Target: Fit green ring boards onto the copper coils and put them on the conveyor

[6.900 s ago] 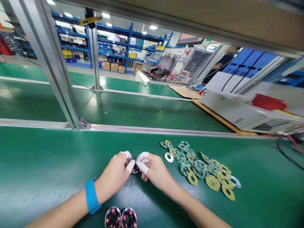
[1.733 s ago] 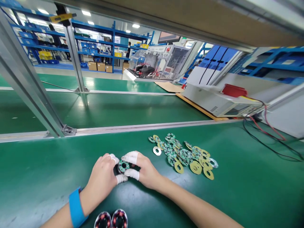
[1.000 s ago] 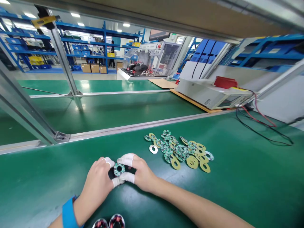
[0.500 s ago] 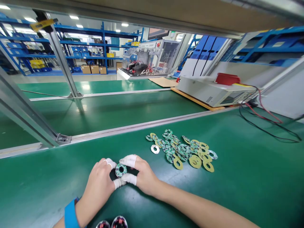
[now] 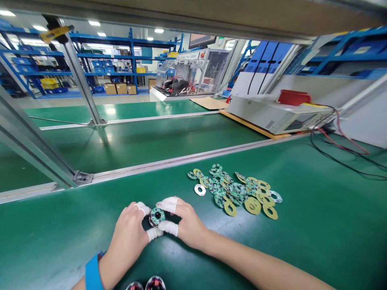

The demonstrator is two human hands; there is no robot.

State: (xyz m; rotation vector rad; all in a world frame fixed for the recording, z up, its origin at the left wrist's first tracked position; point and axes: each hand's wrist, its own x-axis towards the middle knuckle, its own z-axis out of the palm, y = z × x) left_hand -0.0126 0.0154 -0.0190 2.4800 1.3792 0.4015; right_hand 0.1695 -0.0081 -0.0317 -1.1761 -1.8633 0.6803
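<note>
The bare left hand [image 5: 128,226], white covers on its fingertips, closes from nine o'clock around a flat green ring-shaped circuit board [image 5: 153,216], copper windings [image 5: 150,222] showing beneath; the white-tipped right hand [image 5: 191,226] pinches it from three o'clock. Being round, it has no long axis; both hands are equally near. A loose heap of green and yellow rings [image 5: 217,188] lies at two o'clock. About seven seconds earlier, no green board showed between the fingers

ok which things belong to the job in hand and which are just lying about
Likely part of the job: green ring board between left hand and right hand; loose ring boards; copper-wound rings

Likely lying about: red bin; cardboard sheet; cables
</note>
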